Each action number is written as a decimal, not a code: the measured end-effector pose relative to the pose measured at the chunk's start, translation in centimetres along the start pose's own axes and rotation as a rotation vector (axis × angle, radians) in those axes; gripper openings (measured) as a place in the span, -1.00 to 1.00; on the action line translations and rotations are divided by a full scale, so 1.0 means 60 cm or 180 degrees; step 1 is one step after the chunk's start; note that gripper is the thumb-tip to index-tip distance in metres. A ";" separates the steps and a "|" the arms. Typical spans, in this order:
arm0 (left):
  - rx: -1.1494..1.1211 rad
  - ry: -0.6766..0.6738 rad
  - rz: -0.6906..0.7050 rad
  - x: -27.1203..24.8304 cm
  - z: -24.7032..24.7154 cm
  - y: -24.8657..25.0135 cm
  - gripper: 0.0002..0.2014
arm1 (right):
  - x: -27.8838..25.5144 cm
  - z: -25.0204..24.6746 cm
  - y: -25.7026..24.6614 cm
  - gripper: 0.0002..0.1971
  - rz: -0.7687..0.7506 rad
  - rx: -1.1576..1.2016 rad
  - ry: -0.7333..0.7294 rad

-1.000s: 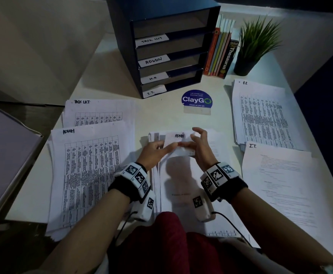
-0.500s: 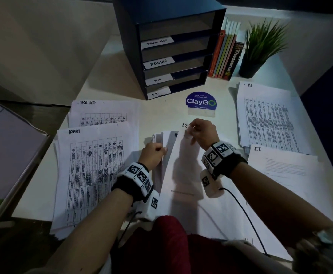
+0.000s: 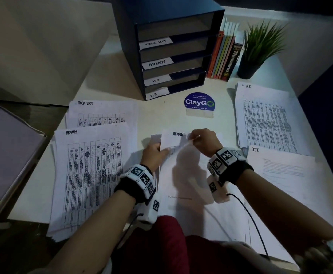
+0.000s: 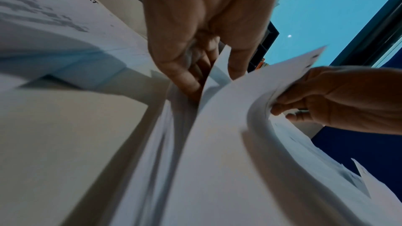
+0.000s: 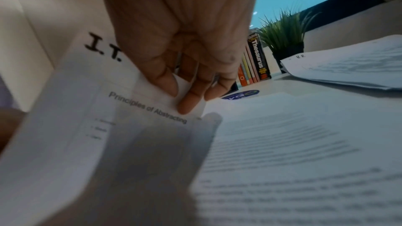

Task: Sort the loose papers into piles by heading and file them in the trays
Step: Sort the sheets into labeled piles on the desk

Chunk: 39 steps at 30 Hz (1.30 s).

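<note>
The unsorted stack [image 3: 183, 186] lies in front of me at the desk's middle. My right hand [image 3: 196, 138] pinches the top edge of a sheet headed I.T. [image 5: 87, 109] and holds it curled up off the stack. Under it a sheet headed ADMIN [image 3: 178, 134] shows. My left hand [image 3: 159, 151] grips the stack's left edge, with a sheet [image 4: 217, 68] between thumb and fingers [image 4: 191, 78]. Sorted piles lie around: TASK LIST [image 3: 102, 113], ADMIN [image 3: 90, 171], H.R. [image 3: 264, 117] and I.T. [image 3: 284, 175]. The dark blue tray unit [image 3: 207, 62] stands behind, its slots labelled the same way.
A row of books [image 3: 224, 56] and a potted plant [image 3: 258, 50] stand right of the trays. A blue ClayGo sign [image 3: 199, 103] sits between the trays and the stack. A board [image 3: 5, 155] borders the desk's left edge.
My right hand has lifted the I.T. sheet's top edge and curled it back toward me, uncovering the ADMIN heading beneath. My left hand has stayed at the stack's left edge.
</note>
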<state>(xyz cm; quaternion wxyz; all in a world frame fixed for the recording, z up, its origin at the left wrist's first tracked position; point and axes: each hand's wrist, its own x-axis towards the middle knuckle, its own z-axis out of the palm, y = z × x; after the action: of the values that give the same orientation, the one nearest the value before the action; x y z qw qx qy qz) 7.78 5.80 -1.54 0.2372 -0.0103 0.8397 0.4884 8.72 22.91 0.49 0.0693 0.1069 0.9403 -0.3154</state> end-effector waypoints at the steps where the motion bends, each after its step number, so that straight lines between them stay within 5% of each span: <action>1: 0.0029 -0.0102 -0.0104 -0.002 0.005 -0.003 -0.81 | -0.007 0.002 -0.001 -0.70 -0.0072 0.0014 -0.0076; 4: 0.0096 -0.0057 -0.0050 -0.005 0.015 0.000 -0.73 | -0.023 0.015 -0.002 -0.70 -0.0273 -0.0144 -0.0139; 14: -0.0161 0.1038 0.1374 -0.017 -0.050 0.138 -0.81 | -0.029 0.041 0.005 -0.61 -0.0292 -0.0301 -0.0146; 20: -0.0524 0.1413 0.1489 -0.033 -0.110 0.188 -0.70 | -0.018 0.043 0.027 -0.61 0.0114 -0.0327 -0.0414; 22: -0.0789 0.1577 0.1503 -0.037 -0.124 0.194 -0.70 | -0.016 0.029 0.030 -0.56 0.0330 -0.0038 -0.0320; 26: -0.1354 0.1828 0.1574 -0.035 -0.155 0.207 -0.88 | -0.017 -0.021 0.009 -0.07 0.0405 0.1379 0.0419; 28: -0.1439 0.1967 0.1563 -0.030 -0.172 0.201 -0.93 | -0.014 -0.048 -0.012 -0.20 0.0230 0.2174 0.0779; 32: -0.1419 0.2163 0.1149 -0.007 -0.212 0.149 -0.76 | 0.000 -0.063 -0.062 -0.89 -0.0342 0.2758 0.0837; 37: -0.0571 0.2160 -0.0040 0.024 -0.267 0.008 -0.78 | 0.001 0.018 -0.103 -0.88 -0.0189 0.1997 0.0600; 39: -0.0298 0.2190 -0.1084 0.022 -0.284 -0.055 -0.42 | -0.006 0.062 -0.110 -0.84 -0.0103 0.1569 0.0272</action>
<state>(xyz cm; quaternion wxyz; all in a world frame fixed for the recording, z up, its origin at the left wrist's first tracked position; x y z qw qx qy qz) 0.80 -9.70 2.18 0.0186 -0.3238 0.8332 0.4479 7.67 15.48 1.41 -0.0036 0.1188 0.8387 -0.5315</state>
